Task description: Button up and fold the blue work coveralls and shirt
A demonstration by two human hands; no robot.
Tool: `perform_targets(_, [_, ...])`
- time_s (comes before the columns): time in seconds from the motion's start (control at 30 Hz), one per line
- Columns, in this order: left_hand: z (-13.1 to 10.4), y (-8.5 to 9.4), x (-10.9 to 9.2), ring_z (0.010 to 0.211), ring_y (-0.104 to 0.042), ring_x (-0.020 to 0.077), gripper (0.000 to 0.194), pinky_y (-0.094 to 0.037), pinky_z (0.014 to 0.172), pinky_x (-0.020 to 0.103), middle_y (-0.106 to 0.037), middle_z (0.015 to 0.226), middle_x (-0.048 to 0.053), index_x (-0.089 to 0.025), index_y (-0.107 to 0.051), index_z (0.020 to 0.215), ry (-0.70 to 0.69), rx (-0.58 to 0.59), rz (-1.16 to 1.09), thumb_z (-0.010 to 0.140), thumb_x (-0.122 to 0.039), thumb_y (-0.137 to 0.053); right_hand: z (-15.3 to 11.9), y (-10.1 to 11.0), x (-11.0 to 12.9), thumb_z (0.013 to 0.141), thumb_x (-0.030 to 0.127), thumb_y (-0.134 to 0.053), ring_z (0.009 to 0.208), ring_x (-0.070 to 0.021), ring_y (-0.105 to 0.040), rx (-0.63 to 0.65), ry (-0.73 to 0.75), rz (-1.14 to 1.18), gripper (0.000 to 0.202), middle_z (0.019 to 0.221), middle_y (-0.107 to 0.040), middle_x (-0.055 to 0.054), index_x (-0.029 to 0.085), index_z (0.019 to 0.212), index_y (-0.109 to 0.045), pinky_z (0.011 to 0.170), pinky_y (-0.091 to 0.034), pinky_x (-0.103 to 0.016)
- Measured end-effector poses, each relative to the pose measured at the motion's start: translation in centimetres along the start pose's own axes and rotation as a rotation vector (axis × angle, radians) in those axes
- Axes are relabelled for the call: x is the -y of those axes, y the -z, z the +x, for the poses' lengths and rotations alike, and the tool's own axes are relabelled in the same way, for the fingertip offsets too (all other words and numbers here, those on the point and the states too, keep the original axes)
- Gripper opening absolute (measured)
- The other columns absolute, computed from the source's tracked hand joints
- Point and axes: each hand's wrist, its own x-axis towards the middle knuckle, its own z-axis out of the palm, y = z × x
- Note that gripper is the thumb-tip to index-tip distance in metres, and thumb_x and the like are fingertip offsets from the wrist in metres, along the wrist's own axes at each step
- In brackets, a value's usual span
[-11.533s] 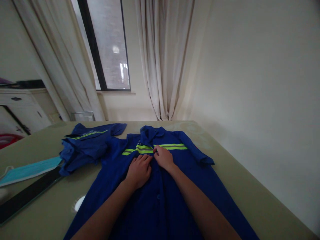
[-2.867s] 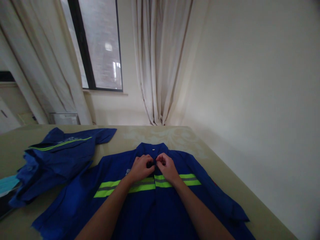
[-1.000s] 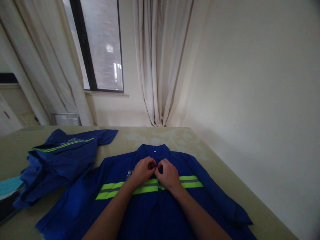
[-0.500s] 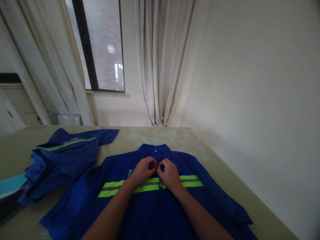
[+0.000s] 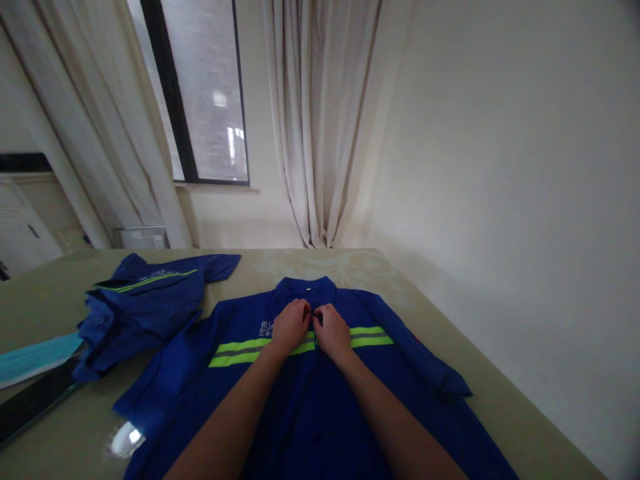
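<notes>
A blue work jacket [image 5: 295, 413] with yellow-green and grey reflective bands lies spread out, front up, its collar at the far end. My left hand [image 5: 291, 325] and my right hand [image 5: 332, 328] meet at the upper front opening, just below the collar. Fingers of both are curled in a pinch on the jacket's front edges. Whatever lies right between the fingertips, perhaps a fastening, is too small and hidden to make out. White lettering shows on the chest beside my left hand.
A second blue garment [image 5: 150, 313] with a thin yellow-green stripe lies crumpled at the left. Near it are a light-blue face mask [image 5: 40, 359] and a dark flat object [image 5: 37, 399]. The pale green table [image 5: 430, 333] runs along a wall; curtains [image 5: 320, 120] and a window stand behind.
The view has shifted slightly, so the jacket and hands appear a little higher. Both hands stay at the same front opening, their fingers still pinched, with small finger movements.
</notes>
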Motion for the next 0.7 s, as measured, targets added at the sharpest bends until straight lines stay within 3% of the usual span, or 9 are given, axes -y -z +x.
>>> perform_targets(0.2, [-1.5,-0.3,-1.3,0.103,-0.058,0.0234,0.013,-0.041,0.087,0.033,-0.065,0.104,0.006,-0.023,-0.061,0.098,0.037,-0.062,0.068,0.095,-0.015,-0.05,-0.5,-0.2,-0.1,0.092,0.02,-0.06,0.086,-0.0165,-0.066,-0.039,0.031,0.124,0.021,0.109,-0.071,-0.004,0.024,0.107,-0.073,0.077,-0.046,-0.026])
perform_targets(0.4, [-2.0,0.3,-0.6,0.096,-0.06,0.0208,0.015,-0.043,0.086,0.03,-0.066,0.098,0.004,-0.022,-0.063,0.095,0.004,-0.051,-0.016,0.093,-0.012,-0.052,-0.4,0.2,0.0,0.091,0.021,-0.062,0.081,-0.0164,-0.066,-0.05,0.051,0.113,0.013,0.099,-0.072,-0.004,0.023,0.095,-0.074,0.074,-0.046,-0.026])
perform_targets(0.7, [-1.7,0.1,-0.2,0.088,-0.064,0.018,0.015,-0.044,0.078,0.028,-0.069,0.094,0.003,-0.021,-0.065,0.095,0.046,-0.067,-0.146,0.091,-0.011,-0.055,-0.5,0.1,0.0,0.093,0.023,-0.058,0.079,-0.0165,-0.065,-0.095,0.1,0.143,0.011,0.098,-0.069,-0.004,0.022,0.095,-0.069,0.073,-0.044,-0.026])
